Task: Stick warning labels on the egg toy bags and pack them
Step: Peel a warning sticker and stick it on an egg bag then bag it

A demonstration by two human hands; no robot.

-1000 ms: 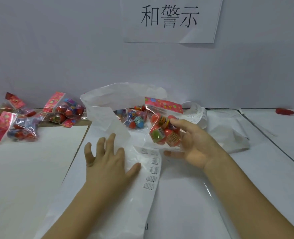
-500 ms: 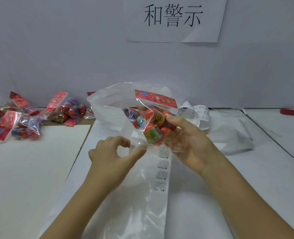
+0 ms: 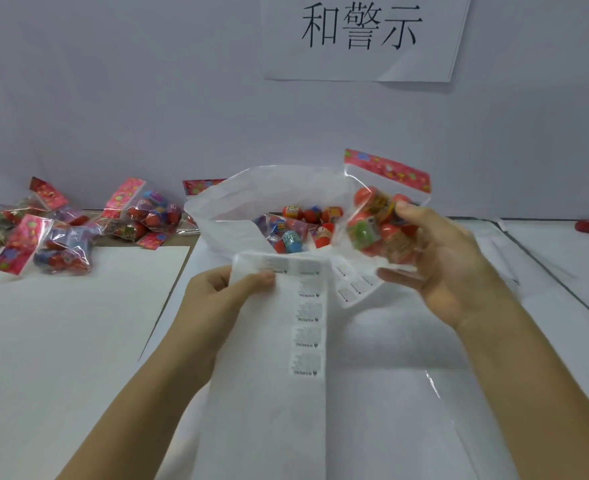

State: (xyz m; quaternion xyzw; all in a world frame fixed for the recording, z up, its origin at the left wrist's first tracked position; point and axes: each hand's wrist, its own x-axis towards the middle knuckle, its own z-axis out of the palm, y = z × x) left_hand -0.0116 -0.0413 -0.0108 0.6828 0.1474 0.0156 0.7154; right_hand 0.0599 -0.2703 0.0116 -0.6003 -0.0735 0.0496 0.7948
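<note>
- The egg toy bag (image 3: 379, 220), topped by a pink header card, is held up off the bench at rear centre-right, just beside the mouth of the packing bag. The right hand (image 3: 438, 271) grips it, fingers curled over the eggs and thumb below.
- The label strip (image 3: 307, 306) is lifted in front of it. The left hand (image 3: 224, 296) pinches its top edge, fingers closed on the backing. The printed labels run down toward the near edge.
- I cannot tell whether the held bag carries a label.
- The packing bag (image 3: 251, 188) stands open at rear centre with the packed bags (image 3: 296, 230) inside, so some are likely done.
- A pile of bags (image 3: 61, 233) lies at the rear left corner, probably waiting for labels. The job looks partway through.
- A paper sign (image 3: 359, 32) hangs on the wall.
</note>
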